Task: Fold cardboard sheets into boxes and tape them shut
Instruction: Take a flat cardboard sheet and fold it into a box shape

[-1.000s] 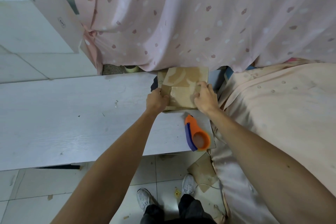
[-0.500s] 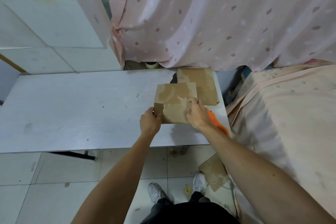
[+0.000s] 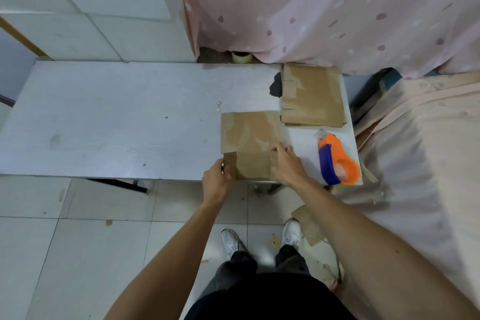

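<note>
Head view: both hands held a sheet [image 3: 250, 135] at the near edge of the table [image 3: 117, 117].
Left hand [image 3: 217, 182] pinched its left flap, right hand [image 3: 287, 165] gripped its right edge; stack [image 3: 313, 96] behind, dispenser [image 3: 336, 161] just right.

Head view, steeply down over table [image 3: 117, 117]

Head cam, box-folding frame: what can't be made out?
- Near corners of the cardboard sheet: head view, covered by the left hand and right hand.
- Sheet count in the cardboard stack: head view, edges too small.
- Tape left in the tape dispenser: head view, roll blurred.
</note>
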